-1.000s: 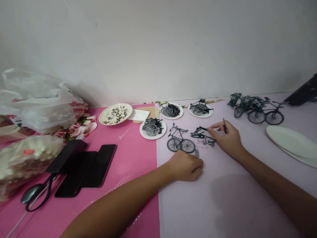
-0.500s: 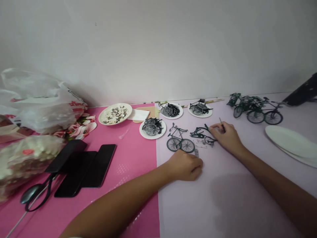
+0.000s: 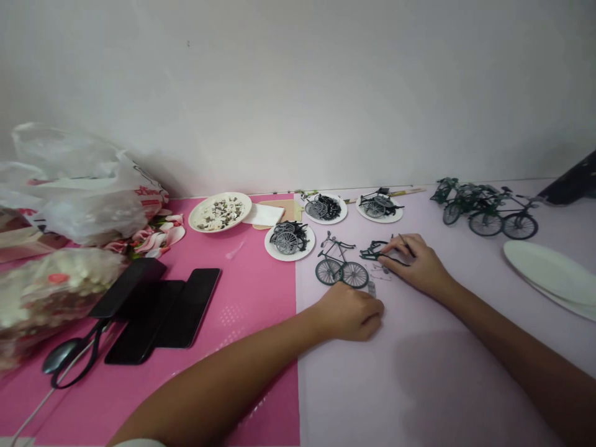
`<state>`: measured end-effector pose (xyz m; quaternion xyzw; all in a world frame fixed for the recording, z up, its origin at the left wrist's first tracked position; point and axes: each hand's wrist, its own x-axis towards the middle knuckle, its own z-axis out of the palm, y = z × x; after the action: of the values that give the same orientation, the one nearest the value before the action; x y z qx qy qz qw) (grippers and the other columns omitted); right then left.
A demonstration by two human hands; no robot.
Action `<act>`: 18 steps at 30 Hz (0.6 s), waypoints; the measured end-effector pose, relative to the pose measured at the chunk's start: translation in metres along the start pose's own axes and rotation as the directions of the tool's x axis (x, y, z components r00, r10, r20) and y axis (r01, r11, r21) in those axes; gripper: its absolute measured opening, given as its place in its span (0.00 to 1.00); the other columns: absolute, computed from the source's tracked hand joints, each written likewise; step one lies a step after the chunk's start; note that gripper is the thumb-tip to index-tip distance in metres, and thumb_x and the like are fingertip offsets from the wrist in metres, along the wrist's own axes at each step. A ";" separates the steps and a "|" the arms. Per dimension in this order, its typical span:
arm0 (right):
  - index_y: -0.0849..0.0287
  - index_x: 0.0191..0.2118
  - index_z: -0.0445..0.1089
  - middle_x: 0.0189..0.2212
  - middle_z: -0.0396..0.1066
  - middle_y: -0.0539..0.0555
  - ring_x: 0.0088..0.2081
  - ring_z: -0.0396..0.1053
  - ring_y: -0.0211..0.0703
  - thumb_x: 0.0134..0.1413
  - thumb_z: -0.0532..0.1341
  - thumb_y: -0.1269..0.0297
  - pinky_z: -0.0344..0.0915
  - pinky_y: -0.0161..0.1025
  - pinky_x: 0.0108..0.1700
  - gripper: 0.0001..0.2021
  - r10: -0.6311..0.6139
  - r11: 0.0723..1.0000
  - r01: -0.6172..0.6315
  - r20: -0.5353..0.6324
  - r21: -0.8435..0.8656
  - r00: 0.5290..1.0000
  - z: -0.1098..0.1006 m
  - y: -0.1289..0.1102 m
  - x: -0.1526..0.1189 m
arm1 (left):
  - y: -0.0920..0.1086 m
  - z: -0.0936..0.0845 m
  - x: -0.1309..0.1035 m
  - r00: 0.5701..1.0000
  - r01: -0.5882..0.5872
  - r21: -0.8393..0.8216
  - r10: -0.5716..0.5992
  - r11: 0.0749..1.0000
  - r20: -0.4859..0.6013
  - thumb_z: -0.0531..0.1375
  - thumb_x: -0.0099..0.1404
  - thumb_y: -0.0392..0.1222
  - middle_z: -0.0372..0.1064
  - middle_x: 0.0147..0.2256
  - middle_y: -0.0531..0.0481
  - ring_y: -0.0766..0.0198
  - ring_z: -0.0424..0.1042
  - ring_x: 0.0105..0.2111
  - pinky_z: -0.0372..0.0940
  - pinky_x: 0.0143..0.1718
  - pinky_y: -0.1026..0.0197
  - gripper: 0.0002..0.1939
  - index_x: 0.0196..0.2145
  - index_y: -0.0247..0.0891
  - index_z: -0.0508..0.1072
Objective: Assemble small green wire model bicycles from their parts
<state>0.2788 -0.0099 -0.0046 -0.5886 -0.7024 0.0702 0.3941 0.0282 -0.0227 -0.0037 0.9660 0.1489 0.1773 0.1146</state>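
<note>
My left hand [image 3: 352, 312] rests closed on the pale tabletop, its curled fingers hiding anything inside. Just beyond it a small model bicycle [image 3: 342, 266] lies on its side, with a small grey rack piece [image 3: 372, 288] by the knuckles. My right hand [image 3: 416, 262] holds a thin dark stick-like tool [image 3: 406, 244] between its fingers. Its fingertips reach down onto dark green bicycle parts [image 3: 374, 250], partly covering them. Thin silvery parts [image 3: 382, 271] lie below those fingers.
Three small plates of dark parts [image 3: 289, 256] stand behind, with a plate of small bits [image 3: 220, 228] further left. Finished-looking model bicycles [image 3: 487, 208] and white plates [image 3: 554, 273] are at right. Phones [image 3: 189, 307] and plastic bags [image 3: 88, 198] lie left.
My right hand has moved left and down over the green parts, its fingertips now touching them. My left hand has stayed in place. The view has shifted slightly.
</note>
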 end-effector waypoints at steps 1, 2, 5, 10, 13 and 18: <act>0.49 0.35 0.72 0.38 0.76 0.57 0.51 0.69 0.60 0.56 0.68 0.53 0.69 0.55 0.54 0.08 -0.010 1.000 0.010 0.011 0.000 1.000 0.000 0.001 0.000 | 0.000 0.000 0.000 1.000 -0.001 0.000 0.001 1.000 0.001 0.58 0.67 0.39 0.77 0.29 0.51 0.64 0.72 0.27 0.57 0.24 0.63 0.08 0.34 0.38 0.77; 0.49 0.35 0.73 0.39 0.75 0.57 0.52 0.69 0.61 0.56 0.69 0.53 0.69 0.56 0.55 0.09 -0.017 1.000 0.017 0.023 -0.001 1.000 0.001 0.003 0.000 | 0.000 0.001 0.000 1.000 -0.001 0.001 0.001 1.000 0.000 0.58 0.67 0.39 0.77 0.29 0.51 0.64 0.72 0.27 0.56 0.24 0.63 0.08 0.34 0.39 0.77; 0.50 0.35 0.72 0.40 0.75 0.58 0.53 0.69 0.62 0.55 0.69 0.51 0.68 0.57 0.56 0.11 -0.018 1.000 0.019 0.049 -0.011 0.999 0.003 0.008 0.000 | 0.000 0.001 0.000 1.000 0.003 -0.003 -0.003 1.000 -0.011 0.58 0.67 0.39 0.78 0.30 0.52 0.64 0.73 0.27 0.56 0.24 0.62 0.07 0.35 0.39 0.77; 0.51 0.34 0.70 0.40 0.75 0.59 0.51 0.69 0.61 0.56 0.69 0.47 0.68 0.56 0.54 0.14 0.023 0.999 -0.021 0.064 -0.031 0.998 0.002 0.013 0.000 | 0.001 0.000 0.000 1.000 0.014 -0.007 -0.014 1.000 -0.015 0.59 0.66 0.40 0.77 0.29 0.52 0.64 0.72 0.26 0.55 0.23 0.61 0.07 0.34 0.39 0.77; 0.51 0.34 0.71 0.39 0.75 0.58 0.50 0.69 0.60 0.56 0.69 0.46 0.68 0.55 0.54 0.15 0.037 0.999 -0.034 0.066 -0.033 0.997 0.001 0.014 0.000 | 0.001 0.000 0.000 1.000 0.012 -0.010 -0.012 1.000 -0.020 0.59 0.66 0.39 0.77 0.29 0.52 0.64 0.72 0.26 0.55 0.23 0.61 0.07 0.33 0.39 0.77; 0.51 0.35 0.71 0.38 0.74 0.59 0.50 0.69 0.61 0.56 0.69 0.44 0.67 0.55 0.55 0.16 0.051 0.998 -0.049 0.051 -0.034 0.997 0.002 0.013 -0.001 | 0.000 0.000 0.000 1.000 0.009 -0.018 -0.010 1.000 -0.028 0.58 0.66 0.39 0.78 0.29 0.52 0.64 0.73 0.26 0.55 0.23 0.61 0.08 0.34 0.39 0.78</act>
<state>0.2876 -0.0057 -0.0139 -0.6103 -0.6985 0.0840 0.3642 0.0280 -0.0231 -0.0041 0.9617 0.1535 0.1914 0.1219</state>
